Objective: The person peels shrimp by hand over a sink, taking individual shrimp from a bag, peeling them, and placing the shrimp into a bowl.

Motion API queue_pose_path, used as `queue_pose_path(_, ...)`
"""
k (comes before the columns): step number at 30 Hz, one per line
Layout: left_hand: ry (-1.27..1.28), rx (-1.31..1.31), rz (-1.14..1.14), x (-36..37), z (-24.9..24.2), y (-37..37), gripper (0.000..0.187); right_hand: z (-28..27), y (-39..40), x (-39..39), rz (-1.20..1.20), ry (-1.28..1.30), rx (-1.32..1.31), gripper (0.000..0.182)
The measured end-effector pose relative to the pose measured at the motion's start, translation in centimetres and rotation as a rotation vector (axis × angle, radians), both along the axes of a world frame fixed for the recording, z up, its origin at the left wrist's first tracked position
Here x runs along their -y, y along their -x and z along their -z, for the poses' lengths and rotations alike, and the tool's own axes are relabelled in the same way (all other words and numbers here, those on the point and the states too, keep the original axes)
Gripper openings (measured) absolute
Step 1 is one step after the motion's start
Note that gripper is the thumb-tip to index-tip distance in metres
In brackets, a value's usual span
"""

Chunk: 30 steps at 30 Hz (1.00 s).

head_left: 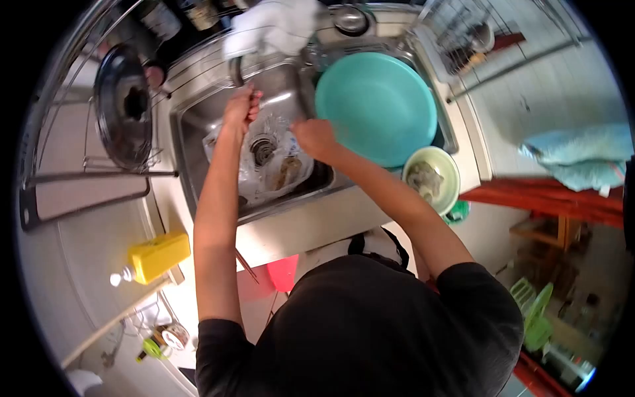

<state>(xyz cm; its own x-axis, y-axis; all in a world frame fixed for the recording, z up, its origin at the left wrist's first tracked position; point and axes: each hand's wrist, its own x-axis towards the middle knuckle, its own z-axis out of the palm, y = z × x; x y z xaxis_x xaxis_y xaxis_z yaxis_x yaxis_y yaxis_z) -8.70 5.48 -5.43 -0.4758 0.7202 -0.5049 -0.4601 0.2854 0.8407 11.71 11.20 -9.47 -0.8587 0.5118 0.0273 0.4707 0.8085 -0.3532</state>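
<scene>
Over the left basin of a steel sink (188,126), my left hand (243,107) is closed near the faucet; what it grips, if anything, is too small to name. My right hand (314,137) is closed at the right side of the same basin, by the upper edge of a clear plastic bag (254,182). The bag lies spread in the basin around the drain (263,151), with a brownish lump (288,171) at its lower right. Beside my right hand, a large teal tub (377,106) sits over the right basin.
A pale green bowl (447,173) with greyish pieces stands at the counter's front edge, right of the tub. A white cloth (271,28) hangs over the faucet. At the left are a rack with a dark lid (124,107) and a yellow bottle (157,258).
</scene>
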Motion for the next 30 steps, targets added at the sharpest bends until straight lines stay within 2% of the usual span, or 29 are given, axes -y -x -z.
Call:
queue_pose_path(1,-0.013,0.050,-0.046,-0.3,-0.4,-0.5,0.028,-0.1,-0.6,0.8,-0.018,-0.017,0.022,0.011)
queue_pose_path(3,0.013,0.034,-0.120,-0.7,-0.6,-1.3,0.021,0.1,-1.9,1.5,-0.031,-0.028,0.037,0.010)
queue_pose_path(5,0.015,-0.011,-0.108,-0.6,-0.7,-1.8,0.017,0.6,-3.4,1.4,0.008,-0.043,0.003,0.013)
queue_pose_path(7,0.017,-0.049,-0.108,-0.3,-0.4,-2.0,0.016,0.3,-6.7,0.9,0.066,0.030,-0.241,0.023)
queue_pose_path(9,0.027,-0.101,-0.095,0.6,0.6,-1.4,0.014,-1.0,-12.3,0.8,0.082,-0.309,-0.295,0.029)
queue_pose_path(10,0.026,-0.105,-0.126,1.1,0.8,-1.1,0.014,-3.4,-15.2,0.4,0.044,-0.403,-0.288,0.026)
queue_pose_path(11,0.039,-0.119,-0.078,1.5,0.9,-0.9,0.017,-7.3,-17.4,0.1,0.107,-0.189,-0.022,0.021)
queue_pose_path(12,0.054,-0.131,-0.036,1.9,1.0,-0.7,0.021,-8.7,-19.5,-0.2,0.148,-0.144,-0.080,0.016)
queue_pose_path(13,0.050,-0.101,-0.037,2.0,1.2,-0.5,0.022,-10.1,-20.8,0.3,0.248,-0.110,0.056,0.017)
queue_pose_path(15,0.045,-0.069,-0.059,2.4,1.0,-0.6,0.023,-9.8,-23.7,0.3,0.200,-0.260,0.054,0.024)
queue_pose_path(17,-0.072,0.102,0.003,2.5,-0.3,-1.1,0.023,-10.0,-23.0,-0.2,0.156,-0.261,-0.014,0.024)
queue_pose_path(18,-0.074,0.103,-0.009,2.7,-0.5,-1.2,0.023,-10.0,-22.8,-0.2,0.139,-0.255,-0.075,0.024)
queue_pose_path(20,-0.140,0.049,0.140,3.1,-0.8,-1.4,0.030,-8.8,-18.9,-0.8,0.113,-0.012,-0.266,0.019)
queue_pose_path(21,-0.140,0.045,0.134,3.4,-1.3,-1.9,0.030,-9.0,-15.9,-0.7,0.115,0.215,-0.320,0.018)
queue_pose_path(22,-0.169,-0.002,0.222,3.9,-2.1,-2.6,0.033,-9.2,-12.6,-0.4,0.114,0.445,-0.370,0.017)
queue_pose_path(24,-0.217,-0.035,0.349,5.0,-3.9,-3.9,0.039,-8.3,-6.7,0.0,0.048,0.516,-0.525,0.021)
queue_pose_path(25,-0.214,-0.038,0.336,5.4,-4.7,-4.6,0.039,-7.9,-4.0,0.2,0.001,0.536,-0.605,0.022)
queue_pose_path(26,-0.217,-0.076,0.344,5.8,-5.5,-5.4,0.037,-7.7,-2.1,0.4,-0.014,0.545,-0.604,0.022)
queue_pose_path(28,-0.231,-0.130,0.359,6.5,-6.2,-5.6,0.034,-7.4,0.7,1.0,-0.222,0.713,-0.609,0.030)
queue_pose_path(30,-0.219,-0.122,0.281,7.3,-6.3,-5.3,0.035,-7.1,1.8,1.3,-0.197,0.787,-0.544,0.027)
